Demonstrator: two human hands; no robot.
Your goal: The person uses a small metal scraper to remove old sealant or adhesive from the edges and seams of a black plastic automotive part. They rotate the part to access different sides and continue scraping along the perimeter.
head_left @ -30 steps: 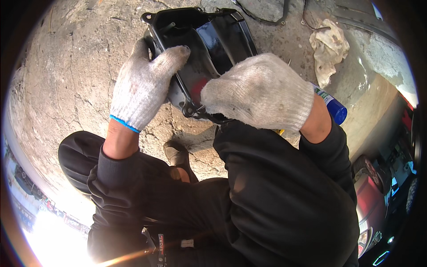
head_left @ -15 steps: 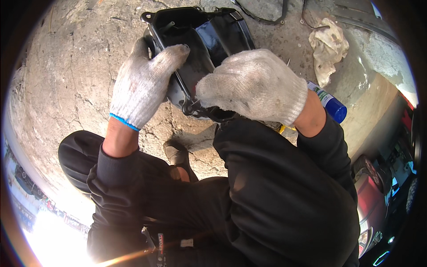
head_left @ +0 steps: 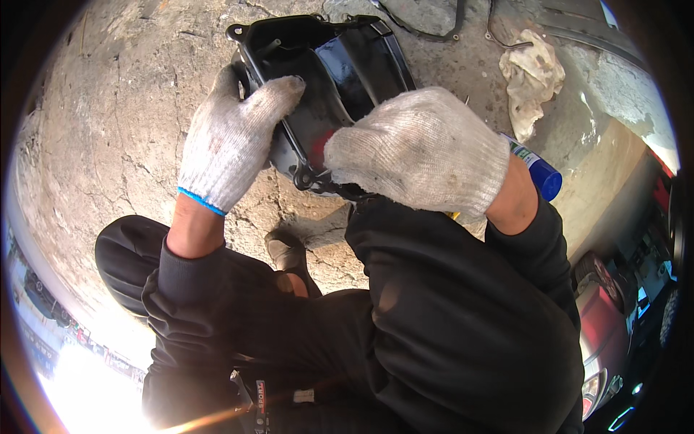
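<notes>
A glossy black box-shaped housing (head_left: 318, 105) with bolt lugs along its rim tilts in front of my knees, its open hollow side facing up. My left hand (head_left: 231, 137), in a white knitted glove with a blue cuff edge, grips its left rim, thumb over the inner side and fingers behind. My right hand (head_left: 426, 152), in a matching glove, is curled over the near right part of the housing. Its fingertips are hidden, so what they hold cannot be made out. A red patch (head_left: 320, 147) shows inside the housing beside the right hand.
Right of my right wrist lies a blue-capped can (head_left: 543, 177). A crumpled pale cloth (head_left: 531, 79) and a thin black curved strip (head_left: 434, 32) lie on the cracked concrete floor (head_left: 116, 123). My shoe (head_left: 285, 249) is just below the housing. A red vehicle (head_left: 601, 325) stands far right.
My right hand has shifted slightly right and down, uncovering more of the red patch. My left hand stays on the rim, and the housing has barely moved.
</notes>
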